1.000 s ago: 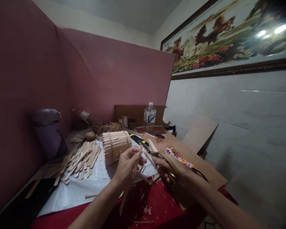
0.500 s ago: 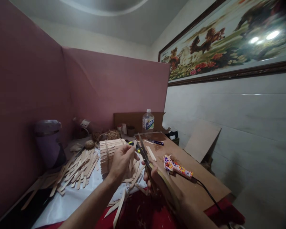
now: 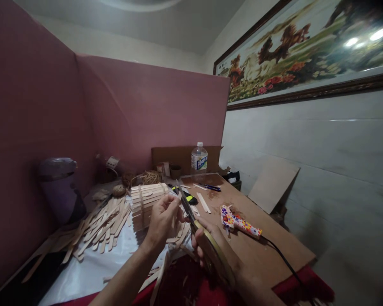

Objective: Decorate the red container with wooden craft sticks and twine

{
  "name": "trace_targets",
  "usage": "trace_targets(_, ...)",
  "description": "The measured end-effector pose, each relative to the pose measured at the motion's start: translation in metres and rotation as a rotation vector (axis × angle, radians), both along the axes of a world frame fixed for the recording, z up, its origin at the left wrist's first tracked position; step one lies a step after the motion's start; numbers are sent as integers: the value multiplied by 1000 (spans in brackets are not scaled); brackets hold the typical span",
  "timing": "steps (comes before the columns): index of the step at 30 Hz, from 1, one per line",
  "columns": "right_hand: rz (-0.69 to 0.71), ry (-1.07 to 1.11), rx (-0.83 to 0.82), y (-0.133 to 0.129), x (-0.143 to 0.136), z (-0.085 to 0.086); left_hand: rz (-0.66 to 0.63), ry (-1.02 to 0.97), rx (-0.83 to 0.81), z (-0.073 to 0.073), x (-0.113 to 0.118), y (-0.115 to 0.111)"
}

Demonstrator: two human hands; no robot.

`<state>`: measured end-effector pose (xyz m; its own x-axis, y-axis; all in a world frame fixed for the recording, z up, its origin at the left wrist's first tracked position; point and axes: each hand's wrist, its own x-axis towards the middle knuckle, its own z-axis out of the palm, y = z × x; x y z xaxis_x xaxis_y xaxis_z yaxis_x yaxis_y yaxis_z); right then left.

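My right hand [image 3: 207,242] grips a pair of scissors [image 3: 187,207] with dark blades and gold-coloured handles, the tips pointing up and away. The blades look nearly closed. My left hand [image 3: 166,212] pinches a wooden craft stick [image 3: 180,198], of which only a small part shows beside the blades. Just behind my left hand stands a structure of stacked craft sticks [image 3: 143,204] with a band round it. Cut and loose sticks [image 3: 178,236] lie below my hands.
A heap of craft sticks [image 3: 110,223] lies left on white sheeting. On the brown board rest a flowered glue gun [image 3: 239,222] with a black cord, a pen [image 3: 212,187] and a yellow-black tool [image 3: 191,199]. Behind them stands a bottle [image 3: 199,159]; twine [image 3: 151,177] lies nearby.
The scissor blades have come closer together by the stick at my left fingertips. My right hand has closed with the handles. The whole view has shifted slightly.
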<state>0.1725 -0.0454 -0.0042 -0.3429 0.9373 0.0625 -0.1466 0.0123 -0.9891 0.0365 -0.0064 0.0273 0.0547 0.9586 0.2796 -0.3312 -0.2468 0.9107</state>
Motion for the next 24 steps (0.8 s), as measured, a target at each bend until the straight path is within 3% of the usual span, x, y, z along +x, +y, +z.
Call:
trace_targets(16, -43, -197, 140, -5, -6, -1, 64, 55, 10, 3, -8, -7)
trace_targets(24, -59, -268, 306, -13, -3, 13, 44, 95, 5, 5, -4, -12)
